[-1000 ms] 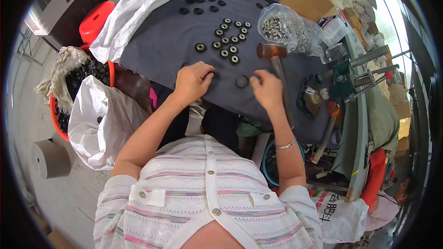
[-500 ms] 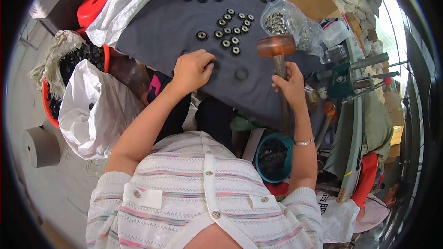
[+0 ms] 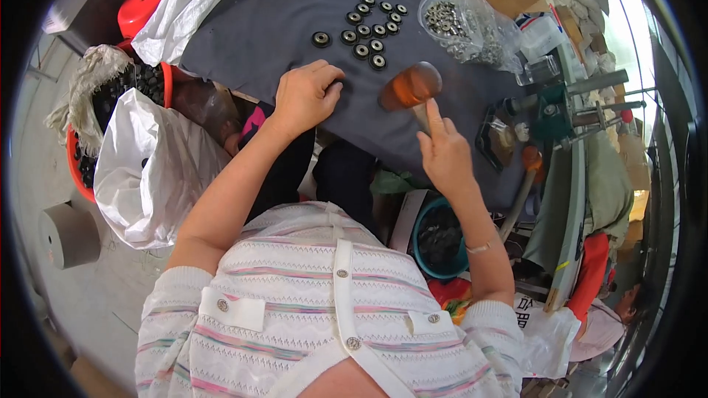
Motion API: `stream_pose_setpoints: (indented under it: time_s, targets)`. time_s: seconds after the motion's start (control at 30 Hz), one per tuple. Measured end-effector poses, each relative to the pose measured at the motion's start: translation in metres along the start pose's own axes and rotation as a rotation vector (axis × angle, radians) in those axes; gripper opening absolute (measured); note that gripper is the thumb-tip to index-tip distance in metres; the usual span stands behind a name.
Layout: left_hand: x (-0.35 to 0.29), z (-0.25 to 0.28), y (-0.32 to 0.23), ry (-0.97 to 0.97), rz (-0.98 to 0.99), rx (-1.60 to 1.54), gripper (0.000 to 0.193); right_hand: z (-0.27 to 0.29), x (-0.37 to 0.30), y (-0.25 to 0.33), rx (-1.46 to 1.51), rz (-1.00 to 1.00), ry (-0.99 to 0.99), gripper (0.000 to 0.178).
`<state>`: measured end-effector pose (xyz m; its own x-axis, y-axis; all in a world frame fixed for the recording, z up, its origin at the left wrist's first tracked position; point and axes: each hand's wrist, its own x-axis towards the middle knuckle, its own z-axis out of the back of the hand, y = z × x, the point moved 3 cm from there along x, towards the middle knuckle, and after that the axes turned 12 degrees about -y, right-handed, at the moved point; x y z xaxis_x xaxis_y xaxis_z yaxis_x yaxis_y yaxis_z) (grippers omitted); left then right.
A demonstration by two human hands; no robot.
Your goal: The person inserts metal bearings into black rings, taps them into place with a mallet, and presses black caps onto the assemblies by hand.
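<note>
My right hand (image 3: 447, 153) grips a mallet (image 3: 411, 87) by its handle, index finger stretched along it. The amber head hangs over the grey cloth-covered table (image 3: 295, 22), in front of me. My left hand (image 3: 308, 96) rests near the table's front edge with its fingers curled in; whatever they may hold is hidden. Beyond the hands lies a cluster of black wheels with metal centres (image 3: 378, 63). One such wheel (image 3: 321, 39) sits apart to the left. Any piece directly beneath the mallet head is hidden.
A clear plastic bag of small metal parts (image 3: 472, 26) lies at right. Beside it stands a green vise (image 3: 549, 109); another mallet (image 3: 532, 158) is below. A teal bucket of black pieces (image 3: 422, 254) is under the table edge. At left are a white sack (image 3: 155, 177) and red tubs (image 3: 171, 85).
The mallet head has come left and toward me, covering the spot where a small black disc lay. My right hand has moved slightly left with it. My left hand has barely shifted.
</note>
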<state>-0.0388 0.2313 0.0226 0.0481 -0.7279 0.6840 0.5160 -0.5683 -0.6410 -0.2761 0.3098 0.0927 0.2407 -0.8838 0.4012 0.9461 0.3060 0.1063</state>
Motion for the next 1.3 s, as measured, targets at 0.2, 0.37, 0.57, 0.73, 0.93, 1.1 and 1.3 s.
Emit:
stream_pose_setpoints:
  time_s: [0.2, 0.37, 0.57, 0.73, 0.93, 1.1, 1.3]
  targets:
    - [-0.001, -0.002, 0.006, -0.012, -0.016, -0.015, 0.012, 0.011, 0.012, -0.004, 0.124, -0.006, -0.055, 0.061]
    - [0.001, 0.001, -0.001, -0.018, -0.027, -0.017, 0.012, 0.012, 0.013, 0.01, 0.061, -0.032, -0.078, 0.059]
    - [0.003, -0.003, 0.005, 0.006, 0.064, -0.077, 0.014, -0.001, 0.012, -0.008, 0.343, -0.022, -0.186, 0.057]
    - [-0.001, -0.022, -0.033, 0.092, -0.162, -0.088, 0.034, -0.004, 0.014, -0.041, 0.871, -0.712, -0.012, 0.045]
    - [0.007, -0.061, -0.041, 0.248, -0.266, -0.028, 0.045, -0.029, 0.004, -0.104, 0.594, -0.654, -0.043, 0.035]
    - [0.006, -0.05, -0.016, 0.45, 0.362, -0.502, 0.045, -0.034, 0.0, -0.101, 0.092, -0.348, -0.122, 0.031]
    - [-0.001, -0.019, -0.026, 0.433, 0.756, -1.29, 0.049, -0.034, -0.007, -0.104, 0.212, -0.376, -0.231, 0.03]
